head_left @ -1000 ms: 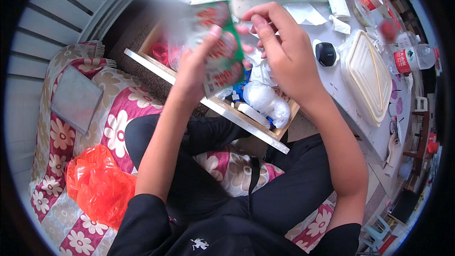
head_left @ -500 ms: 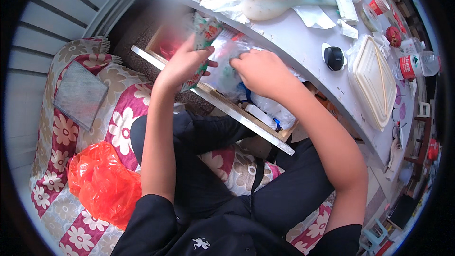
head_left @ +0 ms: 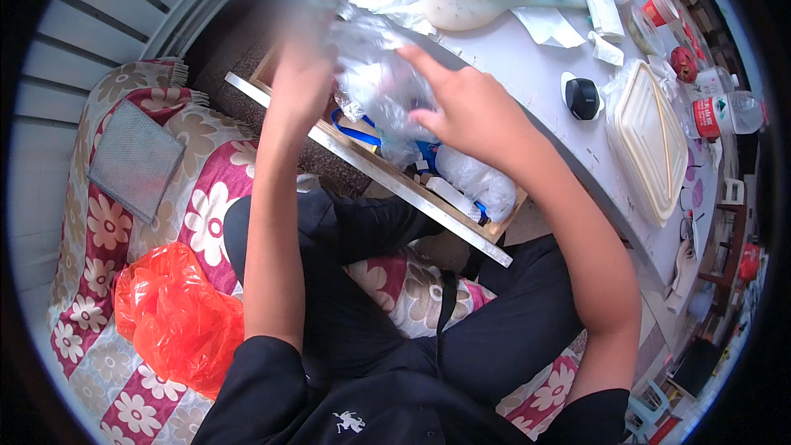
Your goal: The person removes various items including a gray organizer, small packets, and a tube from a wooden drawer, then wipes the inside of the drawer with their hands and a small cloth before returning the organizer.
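A drawer (head_left: pixel 412 191) is pulled out from under the table, in front of my crossed legs. My left hand (head_left: pixel 303 74) is over its far left part, its fingers smeared by motion. Crumpled clear plastic bags (head_left: pixel 375 74) spread between my two hands above the drawer. My right hand (head_left: pixel 474 107) is beside them, thumb and forefinger spread apart around the bags' right edge. Below the bags, a blue strap (head_left: pixel 358 133), a white box-like piece (head_left: pixel 451 196) and a knotted clear plastic bag (head_left: pixel 486 181) lie in the drawer.
On the table (head_left: pixel 527 58) are a ladle-shaped pale spoon (head_left: pixel 465 12), a tissue roll (head_left: pixel 601 7), a black rounded device (head_left: pixel 582 100), a lidded food container (head_left: pixel 647 144) and a plastic bottle (head_left: pixel 725 114). A red plastic bag (head_left: pixel 181 317) and a grey mesh pad (head_left: pixel 136 161) rest on the flowered cover.
My left hand has moved up and slightly left; the green patterned packet beside it is out of sight. The clear bags have shifted up-left, baring the blue strap. My right hand's fingers have spread.
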